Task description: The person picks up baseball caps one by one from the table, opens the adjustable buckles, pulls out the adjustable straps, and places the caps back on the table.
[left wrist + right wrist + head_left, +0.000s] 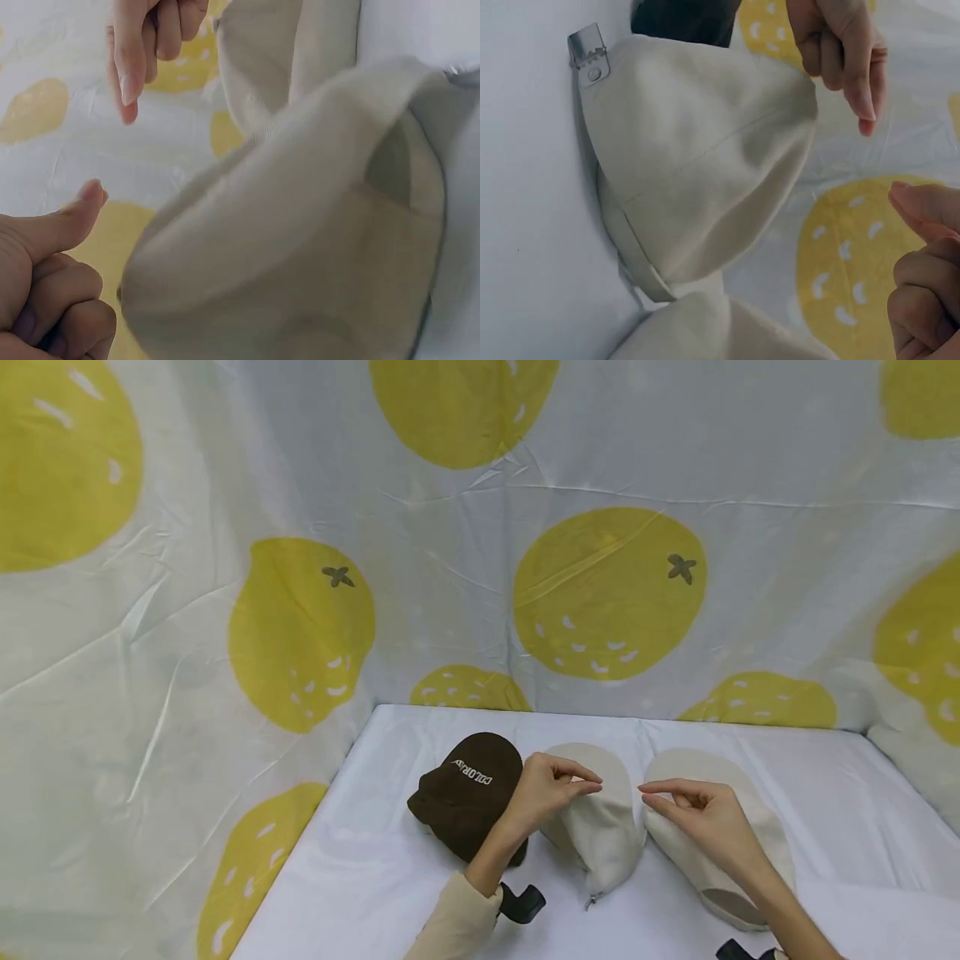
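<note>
Three caps lie in a row on a white-covered table. My left hand [546,791] hovers over the middle cream cap [611,835], thumb and index fingertips drawn together with nothing seen between them. Over the right-hand cream cap [693,768] is my right hand [707,820], posed the same way, its fingertips facing the left hand's across a small gap. Both wrist views show the remaining fingers curled in. A metal clasp [591,56] sits on the middle cap's strap end. The dark brown cap [468,793] with white lettering is partly behind my left forearm.
The white table cover [352,860] runs back to a hanging cloth [442,585] printed with large yellow lemons, which also encloses the left side. Each forearm has a black wrist mount, such as the left one [522,903].
</note>
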A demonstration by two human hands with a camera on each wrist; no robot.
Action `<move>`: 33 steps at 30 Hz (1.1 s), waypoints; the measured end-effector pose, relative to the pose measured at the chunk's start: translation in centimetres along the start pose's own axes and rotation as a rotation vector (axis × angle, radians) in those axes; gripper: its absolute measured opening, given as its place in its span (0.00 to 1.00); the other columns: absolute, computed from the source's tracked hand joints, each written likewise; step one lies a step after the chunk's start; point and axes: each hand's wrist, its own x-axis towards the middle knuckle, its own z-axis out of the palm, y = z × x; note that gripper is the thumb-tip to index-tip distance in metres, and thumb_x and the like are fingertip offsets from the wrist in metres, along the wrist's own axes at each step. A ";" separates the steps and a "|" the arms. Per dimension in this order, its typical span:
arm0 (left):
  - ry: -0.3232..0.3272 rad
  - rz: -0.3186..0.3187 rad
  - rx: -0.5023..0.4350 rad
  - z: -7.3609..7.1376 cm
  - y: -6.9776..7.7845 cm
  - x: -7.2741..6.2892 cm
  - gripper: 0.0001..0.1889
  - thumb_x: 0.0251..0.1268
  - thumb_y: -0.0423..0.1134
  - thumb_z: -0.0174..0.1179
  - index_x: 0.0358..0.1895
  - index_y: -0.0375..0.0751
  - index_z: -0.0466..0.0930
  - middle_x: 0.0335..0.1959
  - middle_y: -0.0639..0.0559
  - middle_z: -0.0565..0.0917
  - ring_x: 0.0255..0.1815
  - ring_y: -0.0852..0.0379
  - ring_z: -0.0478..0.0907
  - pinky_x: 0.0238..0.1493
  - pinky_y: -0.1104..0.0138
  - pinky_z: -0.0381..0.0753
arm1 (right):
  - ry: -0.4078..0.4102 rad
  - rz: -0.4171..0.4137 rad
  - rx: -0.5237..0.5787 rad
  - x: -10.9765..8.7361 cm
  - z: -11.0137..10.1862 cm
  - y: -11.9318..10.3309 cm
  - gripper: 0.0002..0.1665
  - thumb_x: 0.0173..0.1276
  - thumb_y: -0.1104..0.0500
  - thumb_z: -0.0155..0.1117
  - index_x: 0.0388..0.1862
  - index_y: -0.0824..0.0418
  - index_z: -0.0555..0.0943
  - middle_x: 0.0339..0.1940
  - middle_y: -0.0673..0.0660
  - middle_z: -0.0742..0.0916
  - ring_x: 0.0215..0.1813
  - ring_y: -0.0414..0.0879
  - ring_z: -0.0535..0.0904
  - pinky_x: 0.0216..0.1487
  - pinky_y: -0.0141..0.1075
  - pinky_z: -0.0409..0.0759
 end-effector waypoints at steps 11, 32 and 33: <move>-0.047 0.245 0.385 5.6 1.7 1.7 0.03 0.58 0.35 0.76 0.35 0.42 0.95 0.10 0.60 0.65 0.16 0.75 0.52 0.20 0.82 0.52 | 0.095 0.009 -0.107 -1.6 -3.7 2.0 0.17 0.68 0.55 0.75 0.53 0.60 0.89 0.16 0.43 0.60 0.20 0.32 0.55 0.17 0.36 0.59; -0.023 0.112 0.576 13.1 0.4 3.0 0.10 0.56 0.49 0.77 0.43 0.61 0.94 0.09 0.63 0.74 0.14 0.76 0.56 0.21 0.83 0.59 | 0.117 0.167 -0.204 -4.5 -9.4 7.4 0.23 0.70 0.50 0.73 0.61 0.58 0.87 0.15 0.45 0.62 0.18 0.34 0.55 0.19 0.39 0.59; -0.024 0.101 0.574 13.2 0.3 3.1 0.10 0.56 0.49 0.76 0.42 0.62 0.94 0.09 0.63 0.75 0.14 0.76 0.57 0.21 0.83 0.59 | 0.121 0.172 -0.194 -4.5 -9.4 7.6 0.23 0.70 0.51 0.73 0.60 0.58 0.87 0.15 0.45 0.62 0.18 0.34 0.55 0.19 0.39 0.59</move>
